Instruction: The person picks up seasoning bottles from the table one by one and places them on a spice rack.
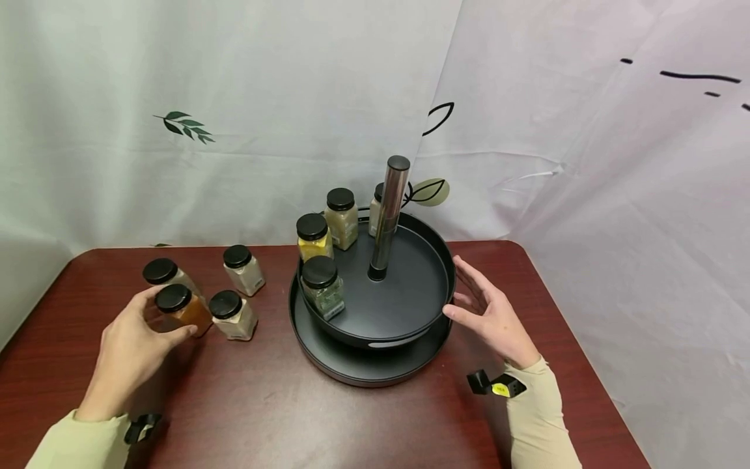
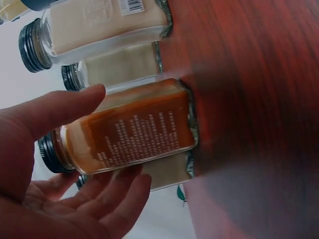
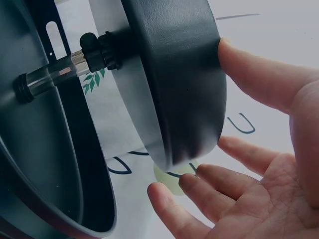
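My left hand (image 1: 131, 345) is around a spice jar of orange powder (image 2: 134, 132) with a black lid, which stands on the table. In the left wrist view the thumb lies along one side of this jar and the fingers, only slightly bent, along the other. My right hand (image 1: 492, 319) is at the right side of a black two-tier turntable (image 1: 404, 306). Its thumb (image 3: 249, 69) and fingertips rest against the outer wall of the upper tray, fingers spread. On that tray stand a jar of green herbs (image 1: 324, 290), a yellow jar (image 1: 315, 246) and a beige jar (image 1: 342, 225).
Close around the orange jar stand pale-powder jars: one behind (image 1: 176, 273), one to its right (image 1: 234, 319) and one farther back (image 1: 245, 273). A shiny post (image 1: 389, 218) rises from the upper tray, partly hiding another jar (image 1: 375, 212). White cloth (image 1: 263, 130) hangs behind the table.
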### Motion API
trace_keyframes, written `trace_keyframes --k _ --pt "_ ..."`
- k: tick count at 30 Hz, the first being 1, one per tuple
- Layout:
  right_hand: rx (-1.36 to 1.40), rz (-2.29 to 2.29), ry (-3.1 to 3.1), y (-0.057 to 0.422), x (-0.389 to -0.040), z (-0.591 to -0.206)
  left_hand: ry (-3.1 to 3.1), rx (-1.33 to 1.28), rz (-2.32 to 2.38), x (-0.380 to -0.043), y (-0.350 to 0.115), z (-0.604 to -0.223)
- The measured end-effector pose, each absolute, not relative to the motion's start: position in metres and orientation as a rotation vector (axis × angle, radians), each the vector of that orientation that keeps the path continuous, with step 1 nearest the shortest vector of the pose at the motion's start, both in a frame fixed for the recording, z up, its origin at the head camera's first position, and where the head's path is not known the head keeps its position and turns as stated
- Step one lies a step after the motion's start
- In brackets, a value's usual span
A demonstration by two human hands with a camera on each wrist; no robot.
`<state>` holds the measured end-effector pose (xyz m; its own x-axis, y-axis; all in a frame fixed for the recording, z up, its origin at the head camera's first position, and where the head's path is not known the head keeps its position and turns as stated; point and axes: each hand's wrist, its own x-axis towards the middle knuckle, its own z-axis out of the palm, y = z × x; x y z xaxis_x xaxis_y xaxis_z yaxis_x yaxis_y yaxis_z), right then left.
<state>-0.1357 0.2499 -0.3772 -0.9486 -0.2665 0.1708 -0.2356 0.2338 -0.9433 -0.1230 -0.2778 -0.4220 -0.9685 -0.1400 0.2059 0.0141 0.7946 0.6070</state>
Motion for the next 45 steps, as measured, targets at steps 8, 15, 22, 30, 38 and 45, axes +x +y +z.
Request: trace_keyframes --k 8,15,22,30,38,45 --pt "-0.521 -1.846 2.460 0.248 -0.137 -0.378 -2.745 0.020 -0.944 -0.126 -0.287 -0.429" --pt "-0.529 -1.801 2.475 0.249 -0.137 -0.380 -2.766 -0.027 -0.970 -0.128 -0.292 -0.431" --pt "-0.534 -1.771 2.511 0.249 -0.135 -0.379 -2.786 -0.003 -0.973 -0.126 -0.291 -0.430" --pt "-0.552 -1.727 2.561 0.249 -0.134 -0.378 -2.788 0.056 -0.949 -0.124 -0.287 -0.428" --pt "-0.554 -1.789 2.558 0.249 -0.135 -0.378 -2.770 0.154 -0.952 -0.122 -0.282 -0.426" --pt "-0.545 -1.829 2.510 0.248 -0.135 -0.380 -2.726 0.241 -0.925 -0.117 -0.280 -0.427"
